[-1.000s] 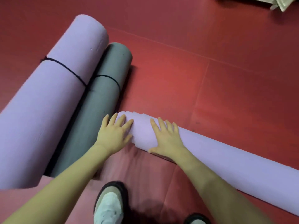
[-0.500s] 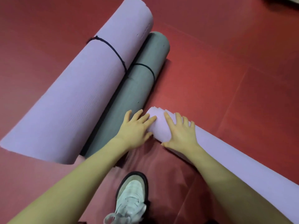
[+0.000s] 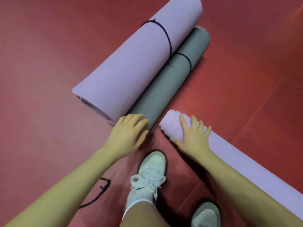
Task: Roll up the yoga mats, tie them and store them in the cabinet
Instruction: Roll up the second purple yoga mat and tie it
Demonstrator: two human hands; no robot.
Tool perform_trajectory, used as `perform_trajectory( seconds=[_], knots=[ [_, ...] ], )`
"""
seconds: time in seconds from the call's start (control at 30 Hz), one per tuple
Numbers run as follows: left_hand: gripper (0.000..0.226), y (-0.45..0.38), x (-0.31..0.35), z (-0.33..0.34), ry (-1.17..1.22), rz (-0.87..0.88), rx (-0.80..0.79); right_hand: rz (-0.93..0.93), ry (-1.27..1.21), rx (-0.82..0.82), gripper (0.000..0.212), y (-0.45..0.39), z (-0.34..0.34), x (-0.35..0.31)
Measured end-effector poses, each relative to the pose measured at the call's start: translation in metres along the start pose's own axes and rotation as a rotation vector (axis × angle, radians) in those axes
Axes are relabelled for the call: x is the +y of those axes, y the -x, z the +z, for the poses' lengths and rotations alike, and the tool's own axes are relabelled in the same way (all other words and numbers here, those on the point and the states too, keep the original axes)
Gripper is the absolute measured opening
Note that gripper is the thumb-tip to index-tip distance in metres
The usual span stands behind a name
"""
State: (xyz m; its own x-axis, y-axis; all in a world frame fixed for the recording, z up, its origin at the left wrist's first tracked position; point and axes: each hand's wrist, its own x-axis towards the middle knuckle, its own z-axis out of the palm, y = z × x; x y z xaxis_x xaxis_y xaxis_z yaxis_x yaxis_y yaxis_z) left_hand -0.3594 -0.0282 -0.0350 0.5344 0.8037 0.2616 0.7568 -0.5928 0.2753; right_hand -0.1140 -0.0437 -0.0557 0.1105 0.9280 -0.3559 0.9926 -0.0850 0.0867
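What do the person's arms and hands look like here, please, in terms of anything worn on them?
Both forearms are bare, with no sleeves in view. The left hand and right hand show no gloves, rings, watch or bracelets that I can make out. Fingernails look short and unpainted, though the picture is slightly soft.

Three rolled yoga mats are seen on a red floor point(image 3: 49, 63). A large lilac mat point(image 3: 134, 69) and a grey mat point(image 3: 170, 82) lie side by side, touching, each bound by a dark cord. A third, untied lilac mat point(image 3: 246, 163) is pressed near its stepped end by the flat right hand point(image 3: 193, 138), fingers spread. The left hand point(image 3: 127, 133) is laid, fingers extended, at the near end of the grey mat. A loose black cord point(image 3: 100, 192) lies beside a white laced sneaker point(image 3: 150, 171); a second shoe point(image 3: 206, 213) is partly visible.
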Motion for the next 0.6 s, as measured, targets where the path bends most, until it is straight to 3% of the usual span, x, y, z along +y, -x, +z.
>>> perform_trajectory(
  seconds=[0.13, 0.33, 0.47, 0.53, 0.6],
  knots=[
    [0.027, 0.060, -0.020, 0.005, 0.001, 0.016, 0.054, -0.003, 0.010, 0.033, 0.088, 0.004, 0.006, -0.011],
    [0.047, 0.159, -0.051, 0.049, -0.010, -0.136, -0.298, 0.020, -0.033, 0.162, 0.088, 0.014, 0.025, -0.024],
    [0.056, 0.175, -0.065, 0.054, -0.024, -0.204, -0.502, 0.033, -0.040, 0.226, 0.091, 0.015, 0.033, -0.026],
    [0.055, 0.172, -0.064, 0.056, 0.009, -0.264, -0.534, 0.031, -0.028, 0.243, 0.090, 0.017, 0.033, -0.027],
    [0.037, 0.168, -0.061, 0.060, 0.073, -0.323, -0.466, 0.032, -0.034, 0.217, 0.088, 0.018, 0.031, -0.026]
  ],
)
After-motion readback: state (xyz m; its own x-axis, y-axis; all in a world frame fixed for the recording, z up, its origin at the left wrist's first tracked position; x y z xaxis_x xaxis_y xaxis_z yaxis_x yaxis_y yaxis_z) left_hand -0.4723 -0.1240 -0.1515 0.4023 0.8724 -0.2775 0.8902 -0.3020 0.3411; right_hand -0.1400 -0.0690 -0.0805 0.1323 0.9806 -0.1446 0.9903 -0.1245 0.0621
